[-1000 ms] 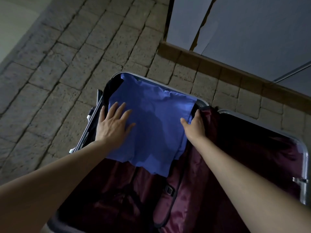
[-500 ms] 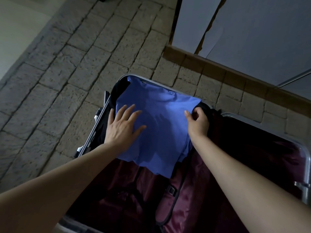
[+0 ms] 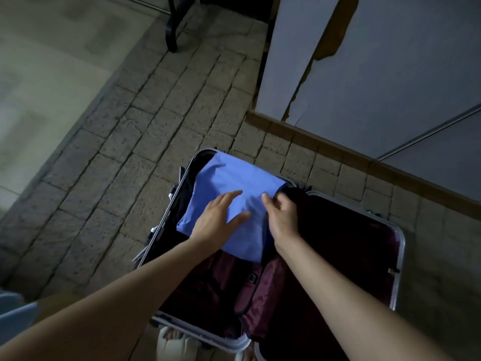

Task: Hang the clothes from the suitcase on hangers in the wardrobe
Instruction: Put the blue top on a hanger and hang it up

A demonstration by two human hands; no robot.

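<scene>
Below, both hands meet on the blue garment [image 3: 229,183] in the open suitcase [image 3: 399,246]: left hand [image 3: 217,220] flat, right hand [image 3: 282,214] pinching it.

folded blue garment [image 3: 229,178], in open suitcase [image 3: 399,246]

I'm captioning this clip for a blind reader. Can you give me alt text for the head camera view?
Two bare hands reach into an open suitcase on a stone-tiled floor: the left hand lies flat on a folded blue garment while the right hand grips its right edge. The suitcase lining is dark maroon; a grey wardrobe door stands behind.
</scene>
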